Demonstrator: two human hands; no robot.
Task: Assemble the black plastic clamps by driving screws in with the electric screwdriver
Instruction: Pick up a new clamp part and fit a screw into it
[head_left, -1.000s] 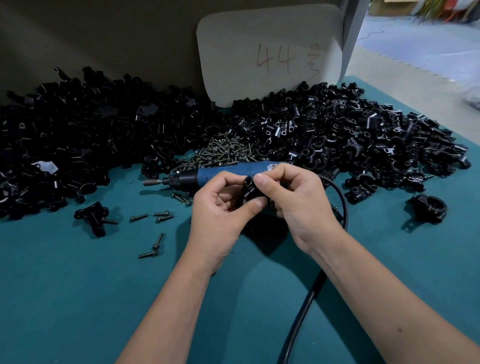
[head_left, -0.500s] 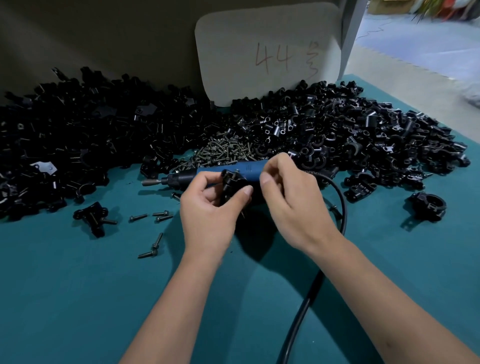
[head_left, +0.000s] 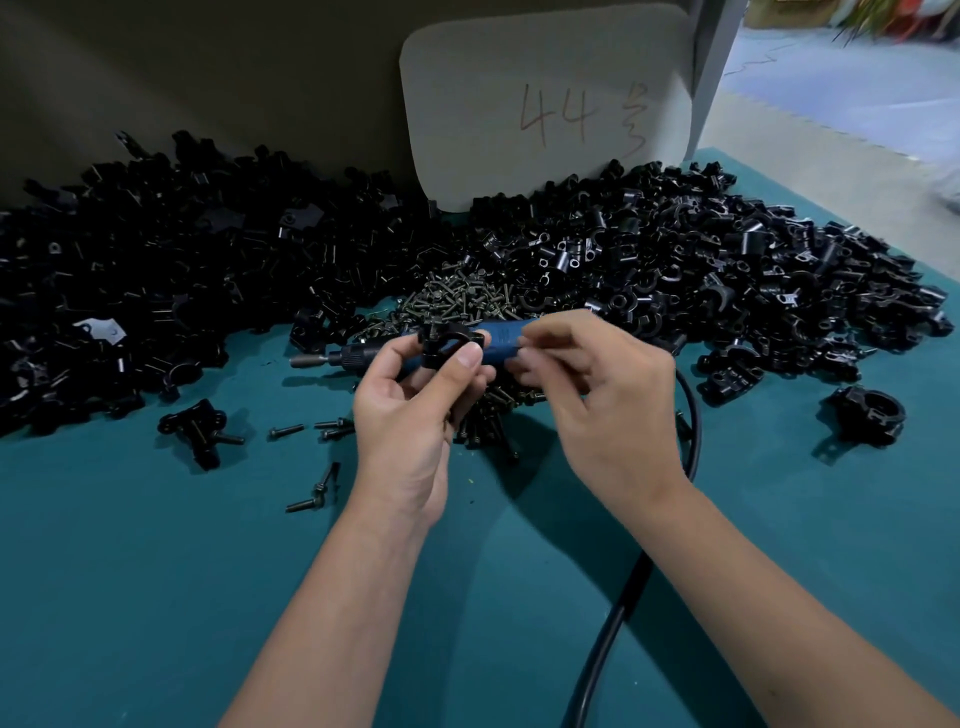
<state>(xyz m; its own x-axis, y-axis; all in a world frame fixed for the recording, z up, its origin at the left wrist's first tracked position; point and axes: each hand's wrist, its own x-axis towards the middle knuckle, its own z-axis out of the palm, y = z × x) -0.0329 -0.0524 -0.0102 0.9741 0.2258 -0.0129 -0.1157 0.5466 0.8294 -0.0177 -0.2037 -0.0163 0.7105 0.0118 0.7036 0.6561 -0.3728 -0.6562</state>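
left hand (head_left: 410, 415) pinches a black clamp (head_left: 451, 347) by thumb and fingers | right hand (head_left: 597, 400) just beside it, fingers blurred, grip unclear | blue screwdriver (head_left: 498, 340) behind clamp | screws (head_left: 457, 301) beyond

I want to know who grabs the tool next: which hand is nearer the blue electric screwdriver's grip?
Right. The right hand has its fingertips at the electric screwdriver's blue grip; the left hand sits in front of its front end, pinching a black clamp.
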